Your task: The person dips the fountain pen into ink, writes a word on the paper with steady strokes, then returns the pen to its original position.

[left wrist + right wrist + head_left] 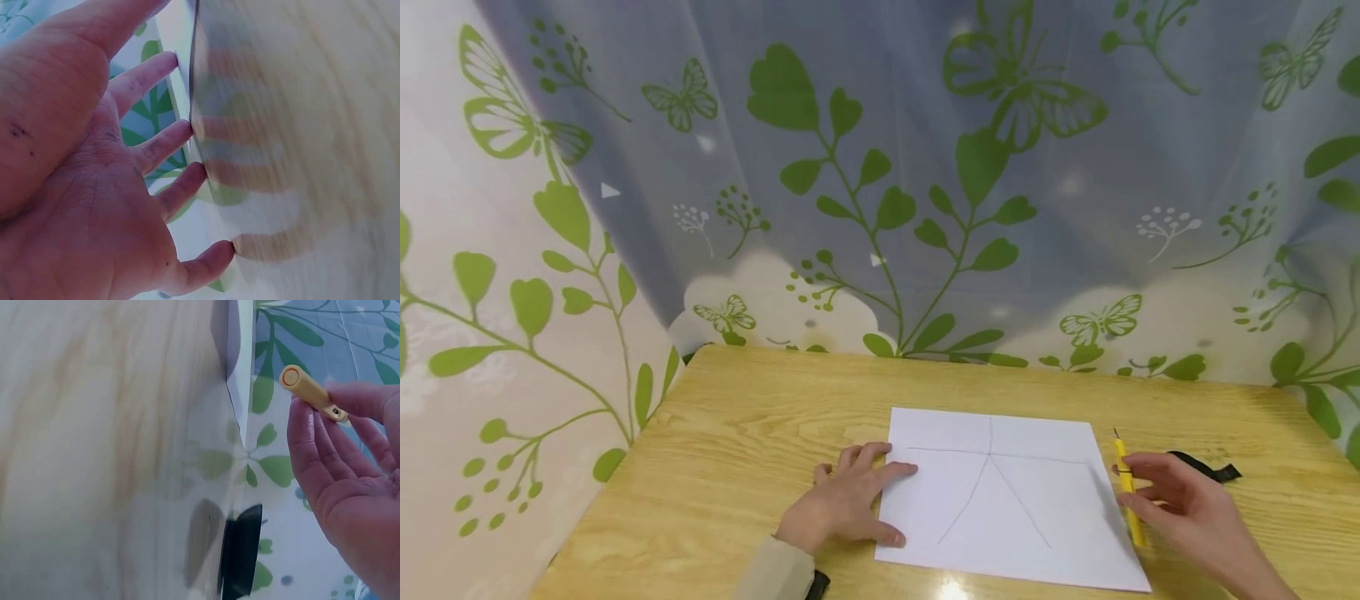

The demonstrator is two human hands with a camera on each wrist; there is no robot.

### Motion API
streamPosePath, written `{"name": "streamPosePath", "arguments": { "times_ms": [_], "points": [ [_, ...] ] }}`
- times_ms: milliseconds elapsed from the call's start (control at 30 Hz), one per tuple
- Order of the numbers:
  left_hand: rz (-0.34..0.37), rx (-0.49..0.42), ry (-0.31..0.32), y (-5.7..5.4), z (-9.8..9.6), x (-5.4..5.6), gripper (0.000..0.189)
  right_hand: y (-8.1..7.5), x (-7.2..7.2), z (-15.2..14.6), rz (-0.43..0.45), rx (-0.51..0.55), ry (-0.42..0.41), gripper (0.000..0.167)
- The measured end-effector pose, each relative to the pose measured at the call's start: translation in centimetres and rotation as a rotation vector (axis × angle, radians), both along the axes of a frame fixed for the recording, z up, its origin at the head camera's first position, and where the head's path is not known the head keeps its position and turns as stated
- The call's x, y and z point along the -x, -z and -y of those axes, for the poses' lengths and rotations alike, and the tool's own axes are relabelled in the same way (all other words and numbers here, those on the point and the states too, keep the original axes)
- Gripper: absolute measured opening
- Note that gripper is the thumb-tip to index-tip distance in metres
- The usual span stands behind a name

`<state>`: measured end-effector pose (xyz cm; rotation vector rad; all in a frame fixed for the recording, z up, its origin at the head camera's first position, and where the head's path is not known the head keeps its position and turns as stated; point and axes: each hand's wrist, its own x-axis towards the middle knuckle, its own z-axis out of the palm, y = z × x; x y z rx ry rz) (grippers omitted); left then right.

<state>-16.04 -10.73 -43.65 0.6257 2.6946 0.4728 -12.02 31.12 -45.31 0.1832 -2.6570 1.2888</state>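
Note:
A white sheet of paper (1022, 508) lies on the wooden table, bearing thin lines: one across, a short one rising from it, and two slanting down from where they meet. My left hand (846, 500) rests with spread fingers at the sheet's left edge, thumb and index finger on the paper. In the left wrist view, the other fingertips (219, 253) of that hand touch the tabletop. Beside the sheet's right edge, my right hand (1187, 508) pinches a yellow pen (1133, 508) between thumb and fingers. Its dark tip points away from me; its round end (290, 377) faces the right wrist camera.
Behind my right hand lies a black strap-like thing (1225, 472), also seen as a dark shape in the right wrist view. The wooden table (700, 467) ends at the back and left against hanging cloth (865, 208) printed with green leaves and butterflies.

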Motion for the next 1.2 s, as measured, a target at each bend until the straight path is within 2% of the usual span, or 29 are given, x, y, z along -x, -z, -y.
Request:
{"name": "streamPosePath", "arguments": {
  "times_ms": [200,433,600,700,833,967,1100,1200],
  "points": [
    [-0.042,0.011,0.02,0.5,0.3,0.0,0.087,0.1,-0.5,-1.6,-0.022,0.027,0.064,0.042],
    [-0.068,0.01,0.026,0.5,0.4,-0.1,0.089,0.1,-1.3,-3.8,0.082,-0.084,0.208,0.05],
    [-0.08,-0.002,0.034,0.5,0.4,-0.2,0.09,0.5,-1.6,-5.7,0.066,-0.14,0.297,0.053],
    [-0.083,-0.005,0.036,0.6,0.5,-0.2,0.09,0.7,-1.5,-6.8,0.107,-0.16,0.353,0.055],
    [-0.08,-0.007,0.033,0.7,0.5,-0.2,0.089,0.8,-1.1,-7.9,0.19,-0.142,0.391,0.055],
    [-0.072,-0.005,0.028,0.6,0.4,-0.1,0.089,1.3,-0.7,-8.9,0.232,-0.125,0.441,0.057],
    [-0.069,-0.001,0.025,0.5,0.4,-0.1,0.088,2.3,-0.3,-10.1,0.219,-0.109,0.468,0.057],
    [-0.064,-0.003,0.028,0.4,0.4,-0.1,0.088,2.8,-0.1,-11.1,0.202,-0.116,0.445,0.054]
  ]
}}
